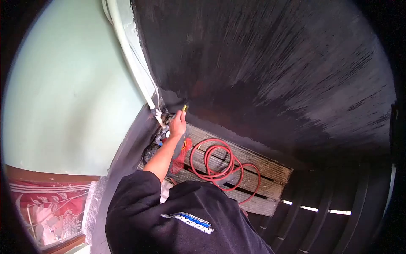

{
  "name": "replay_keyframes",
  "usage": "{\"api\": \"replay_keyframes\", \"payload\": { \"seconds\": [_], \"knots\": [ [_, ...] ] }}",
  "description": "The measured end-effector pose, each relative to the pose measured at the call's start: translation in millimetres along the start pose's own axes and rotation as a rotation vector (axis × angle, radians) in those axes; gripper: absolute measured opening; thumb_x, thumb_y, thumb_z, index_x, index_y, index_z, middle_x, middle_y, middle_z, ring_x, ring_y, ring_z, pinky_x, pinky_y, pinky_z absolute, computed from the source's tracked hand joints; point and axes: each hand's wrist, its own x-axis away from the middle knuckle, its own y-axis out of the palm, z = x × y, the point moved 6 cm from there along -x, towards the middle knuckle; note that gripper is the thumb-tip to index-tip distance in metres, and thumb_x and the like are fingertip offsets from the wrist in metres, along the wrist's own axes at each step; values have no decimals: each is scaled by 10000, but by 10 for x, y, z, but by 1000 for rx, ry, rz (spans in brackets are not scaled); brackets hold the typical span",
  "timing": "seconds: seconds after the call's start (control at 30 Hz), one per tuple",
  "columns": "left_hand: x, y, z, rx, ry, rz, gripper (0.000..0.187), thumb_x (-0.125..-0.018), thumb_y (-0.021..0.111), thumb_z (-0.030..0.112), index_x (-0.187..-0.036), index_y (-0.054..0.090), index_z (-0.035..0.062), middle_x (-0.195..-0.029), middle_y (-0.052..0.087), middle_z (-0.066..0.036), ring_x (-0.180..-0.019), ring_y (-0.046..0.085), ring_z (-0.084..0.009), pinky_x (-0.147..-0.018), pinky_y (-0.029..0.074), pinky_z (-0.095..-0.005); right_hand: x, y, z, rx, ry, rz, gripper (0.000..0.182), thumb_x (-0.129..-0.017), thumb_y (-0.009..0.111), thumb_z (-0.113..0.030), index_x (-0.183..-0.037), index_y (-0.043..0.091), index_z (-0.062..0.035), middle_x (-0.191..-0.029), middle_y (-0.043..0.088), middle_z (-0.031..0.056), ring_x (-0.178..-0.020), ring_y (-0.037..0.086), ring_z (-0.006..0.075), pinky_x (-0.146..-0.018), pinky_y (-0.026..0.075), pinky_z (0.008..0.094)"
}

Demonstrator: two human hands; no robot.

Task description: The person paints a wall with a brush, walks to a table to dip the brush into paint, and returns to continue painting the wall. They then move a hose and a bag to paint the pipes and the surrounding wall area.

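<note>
My left hand reaches out past the black shirt and is closed around a small paintbrush. Yellow shows on the brush above my fingers, and its dark tip is right at the black-coated wall, low down near the corner. Just below the hand are a pipe fitting with a round white part and a red mesh-like bag. My right hand is out of sight.
A coiled red hose lies on weathered slats. To the left, a white pipe runs down beside a pale green wall, above a window with a red curtain. Dark corrugated sheeting stands at right.
</note>
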Motion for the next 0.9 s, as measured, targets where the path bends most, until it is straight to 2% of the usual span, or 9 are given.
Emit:
{"api": "replay_keyframes", "payload": {
  "seconds": [0.1,0.2,0.33,0.4,0.5,0.67,0.8,0.87,0.9],
  "knots": [
    [82,269,-192,-70,-105,-135,292,-957,434,368,-967,520,89,-836,637,-232,-849,593,-454,-713,451,-537,12,3,-2,-4,11,-5,253,-873,588,-208,-1001,683,-11,-962,693,115,-872,632,181,-797,483,311],
    [115,219,-156,-56,-124,-98,294,-960,417,375,-990,525,103,-843,631,-251,-855,591,-458,-745,447,-552,24,11,17,-2,18,-7,254,-874,588,-210,-1003,681,-12,-959,692,115,-867,631,181,-791,483,311],
    [40,-224,158,125,-67,234,227,-957,452,306,-930,511,88,-753,612,-247,-753,578,-473,-630,417,-557,32,33,37,-16,25,-10,255,-876,587,-212,-1005,679,-13,-955,691,114,-861,631,180,-783,484,311],
    [-111,-488,411,214,75,382,211,-957,463,291,-899,500,92,-689,589,-244,-692,563,-477,-564,377,-560,79,30,58,-18,36,-12,255,-876,586,-213,-1006,678,-13,-953,691,114,-858,631,180,-779,484,311],
    [-135,-578,482,234,35,393,214,-960,459,291,-890,503,94,-697,593,-241,-697,563,-478,-568,382,-558,67,31,38,-25,39,-15,256,-877,586,-215,-1008,676,-14,-951,690,113,-853,630,180,-773,484,311],
    [95,122,-136,-10,-65,68,302,-951,439,379,-897,522,94,-755,623,-230,-749,579,-479,-643,416,-567,90,32,26,-32,48,-17,258,-879,585,-218,-1011,673,-15,-946,689,113,-845,630,179,-764,484,311],
    [158,173,-96,-36,-76,48,285,-953,440,360,-907,524,92,-776,629,-240,-775,588,-473,-662,422,-563,110,4,54,-24,55,-19,259,-880,584,-221,-1014,670,-16,-942,688,112,-839,629,179,-756,484,311],
    [149,-68,66,59,-157,118,286,-949,448,360,-910,533,90,-783,628,-243,-783,586,-473,-667,422,-562,110,4,65,-27,60,-21,260,-881,584,-222,-1015,669,-17,-940,687,112,-836,629,178,-752,484,311],
    [82,-184,169,53,-101,180,287,-948,449,364,-906,537,94,-762,626,-240,-764,585,-475,-656,419,-566,119,3,73,-26,62,-22,260,-881,584,-223,-1016,668,-17,-939,687,112,-834,629,178,-750,484,311]
  ]
}}
